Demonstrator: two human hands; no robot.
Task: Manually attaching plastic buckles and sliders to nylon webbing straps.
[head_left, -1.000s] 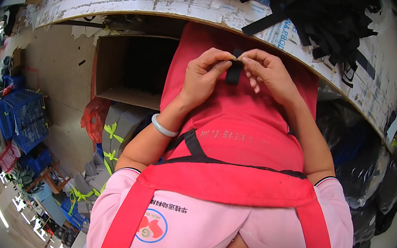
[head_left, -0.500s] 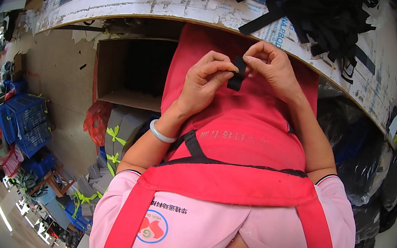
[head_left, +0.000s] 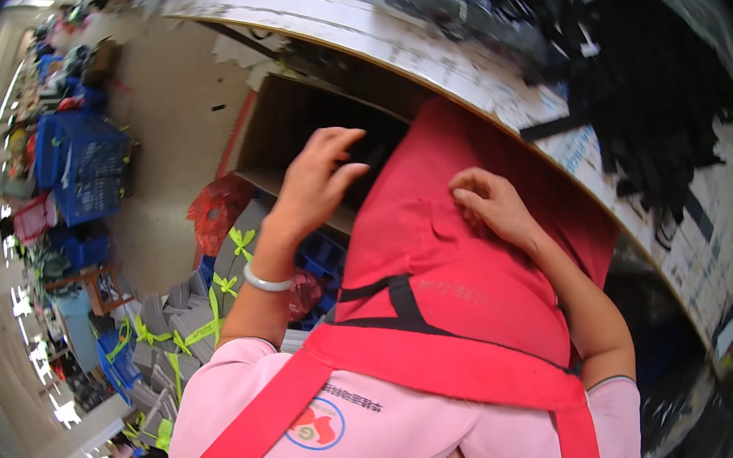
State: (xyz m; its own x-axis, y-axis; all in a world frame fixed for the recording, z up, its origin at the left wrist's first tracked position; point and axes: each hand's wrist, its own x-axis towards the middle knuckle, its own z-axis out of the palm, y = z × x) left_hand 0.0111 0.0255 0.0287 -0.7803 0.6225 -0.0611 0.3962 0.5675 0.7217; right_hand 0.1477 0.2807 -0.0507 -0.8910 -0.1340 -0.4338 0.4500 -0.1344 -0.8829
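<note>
My left hand is raised at the mouth of the cardboard box under the table. Its fingers and thumb are apart, with nothing visible between them. The box's dark inside hides what lies in it. Over the lap of my red apron, my right hand hangs with its fingers curled in. Against the red cloth nothing shows in it. Beyond that hand, a heap of black strips lies on the table, and one strip end sticks out toward the near edge.
The worn white tabletop runs across in front of me. A clear bag with dark pieces rests on it. To the left are a red plastic bag, grey bundles tied with yellow-green ribbon and blue crates. Dark plastic bags fill the right side.
The black strip that both hands pinched is out of sight. My left hand has moved left to the box and opened. My right hand has drawn back a little, and the view has turned.
</note>
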